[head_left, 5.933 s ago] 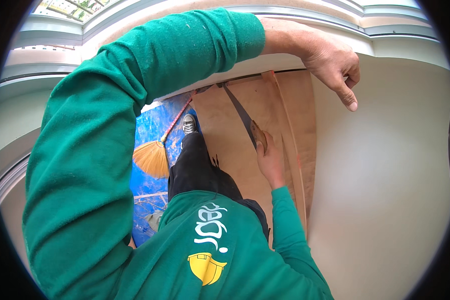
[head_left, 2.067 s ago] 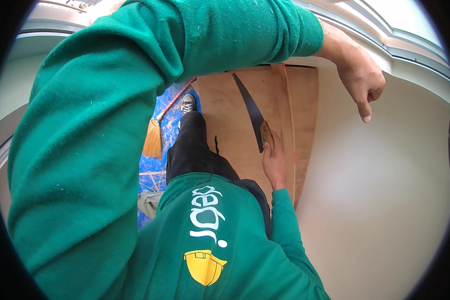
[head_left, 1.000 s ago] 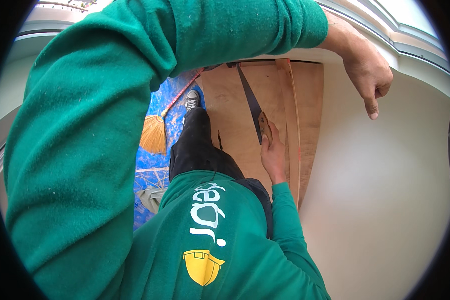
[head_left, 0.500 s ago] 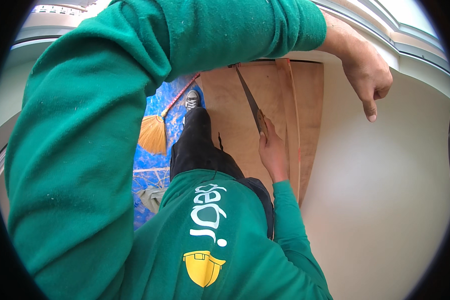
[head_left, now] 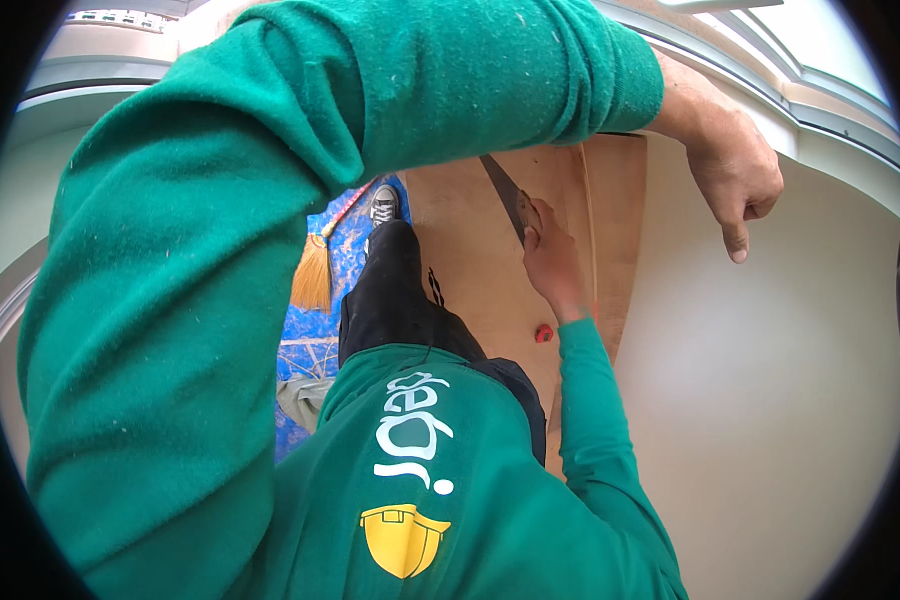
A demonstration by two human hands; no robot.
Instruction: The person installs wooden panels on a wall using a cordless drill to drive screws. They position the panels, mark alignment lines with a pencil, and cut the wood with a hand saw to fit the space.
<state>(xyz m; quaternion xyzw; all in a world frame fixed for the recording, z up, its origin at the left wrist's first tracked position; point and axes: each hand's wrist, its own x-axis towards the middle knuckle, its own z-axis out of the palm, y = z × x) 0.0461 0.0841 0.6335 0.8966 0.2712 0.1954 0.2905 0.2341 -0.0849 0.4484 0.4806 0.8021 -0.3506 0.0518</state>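
My right hand [head_left: 553, 265] is closed round the wooden handle of a handsaw [head_left: 507, 192]. The dark blade slants away from me over the brown wooden board [head_left: 475, 235], and its far end is hidden behind my left sleeve. My left arm reaches across the top of the view. At the right, my left hand [head_left: 735, 170] is in front of the pale wall, fingers curled and one digit pointing down. Nothing shows in it. A small red and black round thing [head_left: 543, 333] lies on the board beside my right wrist.
On the left a straw broom [head_left: 312, 275] lies on a blue floor sheet [head_left: 308, 325] with scattered debris. My shoe [head_left: 384, 203] stands by the board's left edge. A pale wall [head_left: 760, 400] rises on the right, below a window frame [head_left: 830, 110].
My right hand and the saw have moved away from me, and more of the blade is behind my left sleeve. The red round thing has come into view. My left hand is nearly still.
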